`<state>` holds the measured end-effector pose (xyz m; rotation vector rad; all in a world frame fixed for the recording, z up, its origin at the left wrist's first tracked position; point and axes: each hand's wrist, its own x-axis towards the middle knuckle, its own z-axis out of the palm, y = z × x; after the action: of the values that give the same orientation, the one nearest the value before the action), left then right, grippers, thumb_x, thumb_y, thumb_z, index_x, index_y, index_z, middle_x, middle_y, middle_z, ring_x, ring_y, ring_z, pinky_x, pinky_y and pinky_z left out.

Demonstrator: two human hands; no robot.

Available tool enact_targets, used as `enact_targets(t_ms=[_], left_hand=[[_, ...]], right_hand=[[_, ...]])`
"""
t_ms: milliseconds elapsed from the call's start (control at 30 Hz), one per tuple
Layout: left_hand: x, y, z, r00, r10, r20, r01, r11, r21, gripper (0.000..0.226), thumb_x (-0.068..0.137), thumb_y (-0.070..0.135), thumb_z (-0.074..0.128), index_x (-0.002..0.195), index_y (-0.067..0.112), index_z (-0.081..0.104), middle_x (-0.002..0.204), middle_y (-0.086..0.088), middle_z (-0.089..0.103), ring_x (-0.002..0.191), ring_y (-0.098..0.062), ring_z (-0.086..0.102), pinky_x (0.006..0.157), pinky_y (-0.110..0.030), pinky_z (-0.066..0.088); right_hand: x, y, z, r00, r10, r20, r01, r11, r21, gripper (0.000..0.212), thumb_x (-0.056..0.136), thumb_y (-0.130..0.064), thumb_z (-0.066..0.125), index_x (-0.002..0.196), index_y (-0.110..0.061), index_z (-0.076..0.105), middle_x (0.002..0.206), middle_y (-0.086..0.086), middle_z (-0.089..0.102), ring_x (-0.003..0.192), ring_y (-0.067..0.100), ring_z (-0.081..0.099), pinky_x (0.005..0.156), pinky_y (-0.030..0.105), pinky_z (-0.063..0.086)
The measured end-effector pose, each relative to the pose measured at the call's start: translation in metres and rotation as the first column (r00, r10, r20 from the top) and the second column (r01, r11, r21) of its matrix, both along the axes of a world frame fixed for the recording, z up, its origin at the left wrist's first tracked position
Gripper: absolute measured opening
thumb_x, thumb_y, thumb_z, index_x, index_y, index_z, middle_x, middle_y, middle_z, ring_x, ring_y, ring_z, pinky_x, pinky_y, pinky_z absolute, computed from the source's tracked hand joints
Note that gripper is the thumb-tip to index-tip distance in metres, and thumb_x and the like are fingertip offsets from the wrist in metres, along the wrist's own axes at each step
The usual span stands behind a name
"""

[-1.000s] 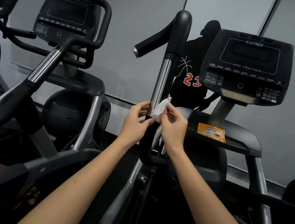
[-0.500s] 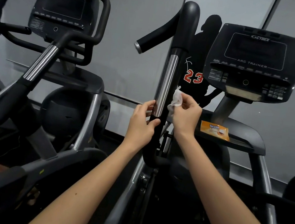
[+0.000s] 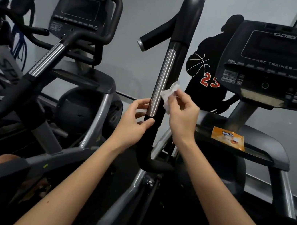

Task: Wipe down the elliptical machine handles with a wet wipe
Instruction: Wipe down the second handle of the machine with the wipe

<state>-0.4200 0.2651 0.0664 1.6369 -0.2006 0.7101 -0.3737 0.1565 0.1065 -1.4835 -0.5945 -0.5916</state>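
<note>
The right hand point(image 3: 181, 115) pinches a crumpled wipe point(image 3: 168, 94) between thumb and fingertips. The wad seems to touch the handle point(image 3: 165, 72) just above the left hand point(image 3: 133, 123), which curls loosely round the bar at the foot of its chrome strip. Pinched this lightly, the wipe could slip free. It might also graze only 1 side, missing the back and the black grip higher up.

A black handle point(image 3: 184, 31) with a chrome strip point(image 3: 162, 80) down its front stands nearly upright. A crumpled white wipe point(image 3: 169, 94) sits against its right side, beside the strip's lower half.
</note>
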Motion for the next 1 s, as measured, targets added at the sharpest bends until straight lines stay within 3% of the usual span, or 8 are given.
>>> enact_targets(t_ms=[200, 567, 667, 767, 900, 1000], left_hand=[[0.003, -0.003, -0.004, 0.997, -0.077, 0.025, 0.078, 0.995, -0.061, 0.043, 0.088, -0.006, 0.051, 0.120, 0.021, 0.043, 0.116, 0.003, 0.050, 0.079, 0.018, 0.057, 0.069, -0.005, 0.046], [0.002, -0.005, -0.007, 0.998, -0.038, 0.041, 0.037, 0.999, 0.029, 0.044, 0.092, -0.001, 0.049, 0.124, 0.026, 0.037, 0.115, 0.013, 0.045, 0.089, 0.026, 0.048, 0.076, -0.001, 0.041], [0.001, -0.005, -0.007, 0.998, -0.035, 0.045, 0.033, 0.999, 0.039, 0.044, 0.091, -0.001, 0.050, 0.123, 0.027, 0.038, 0.115, 0.013, 0.045, 0.092, 0.025, 0.048, 0.080, -0.002, 0.040], [-0.001, -0.003, -0.005, 0.997, -0.070, 0.029, 0.070, 0.997, 0.018, 0.043, 0.091, -0.001, 0.050, 0.122, 0.027, 0.039, 0.115, 0.009, 0.046, 0.086, 0.022, 0.052, 0.074, -0.003, 0.043], [-0.003, 0.001, 0.001, 0.994, -0.113, 0.014, 0.113, 0.994, -0.012, 0.041, 0.090, -0.002, 0.052, 0.121, 0.023, 0.042, 0.107, 0.009, 0.048, 0.077, 0.017, 0.056, 0.067, -0.004, 0.045], [0.000, 0.003, 0.004, 0.993, -0.121, 0.002, 0.121, 0.992, -0.048, 0.031, 0.091, 0.007, 0.054, 0.114, 0.027, 0.047, 0.104, 0.008, 0.051, 0.079, 0.000, 0.059, 0.068, -0.017, 0.049]], right_hand=[[-0.007, -0.004, -0.054, 0.980, -0.046, 0.194, 0.049, 0.999, -0.007, 0.030, 0.086, 0.003, 0.058, 0.113, -0.009, 0.060, 0.105, 0.002, 0.061, 0.101, -0.005, 0.057, 0.088, 0.010, 0.046], [0.009, 0.006, -0.011, 0.970, -0.078, 0.230, 0.058, 0.994, 0.095, 0.029, 0.088, 0.004, 0.055, 0.115, -0.004, 0.061, 0.101, -0.006, 0.057, 0.097, -0.013, 0.055, 0.087, 0.009, 0.046], [0.001, 0.002, -0.046, 0.969, -0.079, 0.232, 0.069, 0.996, 0.052, 0.033, 0.086, 0.007, 0.056, 0.113, -0.012, 0.059, 0.104, -0.007, 0.059, 0.102, -0.008, 0.056, 0.091, 0.012, 0.046], [-0.008, -0.002, -0.077, 0.977, -0.063, 0.204, 0.057, 0.998, 0.034, 0.033, 0.084, 0.009, 0.058, 0.108, -0.013, 0.062, 0.102, -0.007, 0.061, 0.103, -0.001, 0.059, 0.091, 0.014, 0.047], [-0.006, 0.001, -0.059, 0.974, -0.097, 0.204, 0.088, 0.995, 0.050, 0.032, 0.084, 0.008, 0.058, 0.109, -0.012, 0.061, 0.099, -0.006, 0.061, 0.099, -0.005, 0.058, 0.089, 0.013, 0.048], [0.001, 0.004, -0.032, 0.967, -0.122, 0.225, 0.115, 0.992, 0.048, 0.029, 0.087, 0.004, 0.057, 0.113, -0.007, 0.062, 0.100, -0.008, 0.059, 0.097, -0.010, 0.056, 0.088, 0.012, 0.048]])
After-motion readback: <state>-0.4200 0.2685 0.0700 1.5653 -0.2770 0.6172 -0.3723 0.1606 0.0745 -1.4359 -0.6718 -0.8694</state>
